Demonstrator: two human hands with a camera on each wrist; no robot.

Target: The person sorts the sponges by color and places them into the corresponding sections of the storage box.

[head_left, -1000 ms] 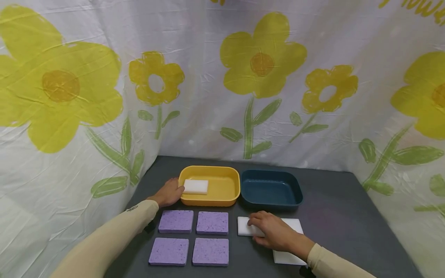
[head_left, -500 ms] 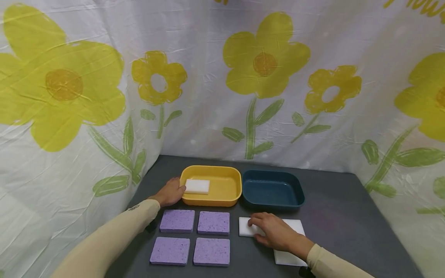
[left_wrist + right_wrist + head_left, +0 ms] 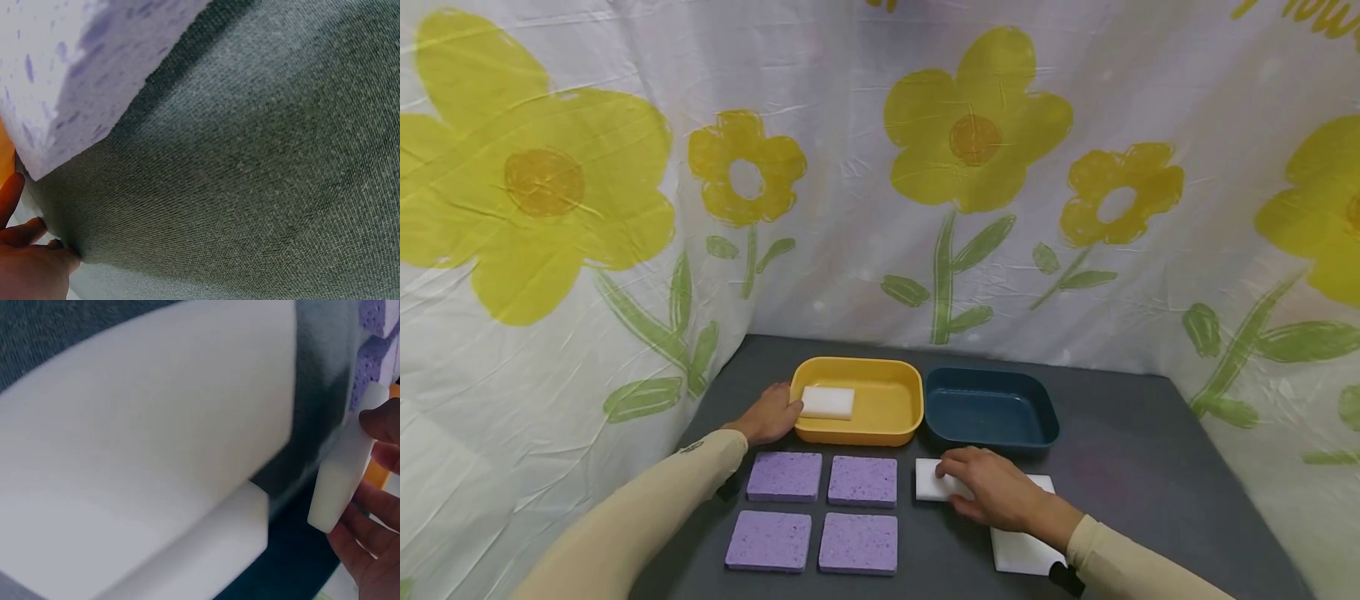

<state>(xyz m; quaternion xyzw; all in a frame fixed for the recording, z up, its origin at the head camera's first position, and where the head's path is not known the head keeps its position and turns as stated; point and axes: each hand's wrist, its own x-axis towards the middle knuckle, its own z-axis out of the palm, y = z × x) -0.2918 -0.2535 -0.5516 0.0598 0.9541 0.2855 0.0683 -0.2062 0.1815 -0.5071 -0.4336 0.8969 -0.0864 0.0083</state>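
Observation:
My right hand [image 3: 1000, 492] pinches a white sponge [image 3: 929, 480] between thumb and fingers, just in front of the blue tray [image 3: 992, 443]. In the right wrist view this white sponge [image 3: 340, 475] appears tilted and apart from the others. Two more white sponges lie under and behind my right hand: one white sponge [image 3: 1043, 483] farther back, partly hidden, and another white sponge [image 3: 1026, 552] nearer. At the left end of the yellow tray [image 3: 880, 437], my left hand [image 3: 769, 414] rests against the wall. Inside that tray lies a white sponge [image 3: 827, 403].
Several purple sponges lie in two rows before the yellow tray, among them a back-left purple sponge [image 3: 785, 477] and a front-right purple sponge [image 3: 859, 543]. The trays stand side by side on a dark grey table [image 3: 1120, 467]. A flowered curtain [image 3: 850, 275] closes off the back and sides.
My right hand has moved slightly toward the blue tray, and the white sponge in its fingers has shifted with it. My left hand stays at the yellow tray.

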